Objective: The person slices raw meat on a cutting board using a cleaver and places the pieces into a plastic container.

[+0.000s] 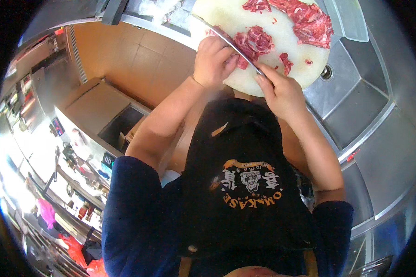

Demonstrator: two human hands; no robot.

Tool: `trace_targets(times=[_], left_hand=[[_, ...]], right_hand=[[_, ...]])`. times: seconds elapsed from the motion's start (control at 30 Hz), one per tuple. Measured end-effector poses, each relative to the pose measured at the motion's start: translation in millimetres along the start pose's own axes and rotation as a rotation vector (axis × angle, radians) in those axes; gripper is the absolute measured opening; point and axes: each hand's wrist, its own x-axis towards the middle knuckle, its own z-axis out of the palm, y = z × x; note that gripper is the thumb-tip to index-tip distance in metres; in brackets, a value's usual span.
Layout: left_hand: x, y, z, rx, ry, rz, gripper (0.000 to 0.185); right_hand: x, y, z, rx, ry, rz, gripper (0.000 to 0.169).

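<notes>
My right hand [280, 91] grips the handle of a long kitchen knife [230, 41], its blade slanting up and left across raw red meat [251, 43]. My left hand [215, 60], fingers curled, presses on the meat beside the blade. Part of that piece is hidden under the hand and knife. All this rests on a round white cutting board [308, 74]. A larger slab of raw meat [312, 26] lies at the board's upper right, with another piece [256, 5] at the top edge. Small scraps [285, 64] lie right of the knife.
A stainless steel sink [350, 72] with a drain [327, 72] sits right of and below the board. A translucent plastic container [348, 19] stands at the board's upper right. Clear plastic bags [159, 8] lie upper left. A cardboard box [93, 100] is on the left, beyond the tiled floor [149, 48].
</notes>
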Motion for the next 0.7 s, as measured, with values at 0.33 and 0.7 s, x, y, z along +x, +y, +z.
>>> trace_targets(times=[0.33,0.7], left_hand=[[-3.2,0.4,-2.1,-0.053,-0.003,0.005,0.022],[-13.5,7.2,-4.3,-0.028,0.05,-0.093,0.035]], right_hand=[[15.8,14.7,11.7,-0.052,0.038,-0.072,0.035],[-3.6,4.8,-17.2,0.072,0.063,-0.032,0.037]])
